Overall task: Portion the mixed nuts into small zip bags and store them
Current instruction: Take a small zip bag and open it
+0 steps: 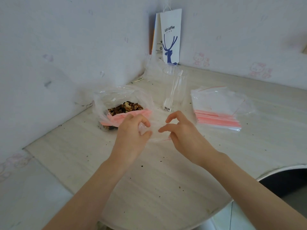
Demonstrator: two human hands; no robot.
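A large clear plastic bag of mixed nuts stands open at the left of the table, with a pink sheet at its front. A small clear zip bag with a red seal line lies flat between my hands. My left hand pinches its left edge with curled fingers and thumb. My right hand holds its right side, fingers bent over the plastic near the red line. A stack of small zip bags with red strips lies to the right.
A clear glass with a white plastic spoon stands behind my hands. A white coffee paper bag leans in the wall corner. Crumbs dot the pale table. A dark round object sits past the table's right edge.
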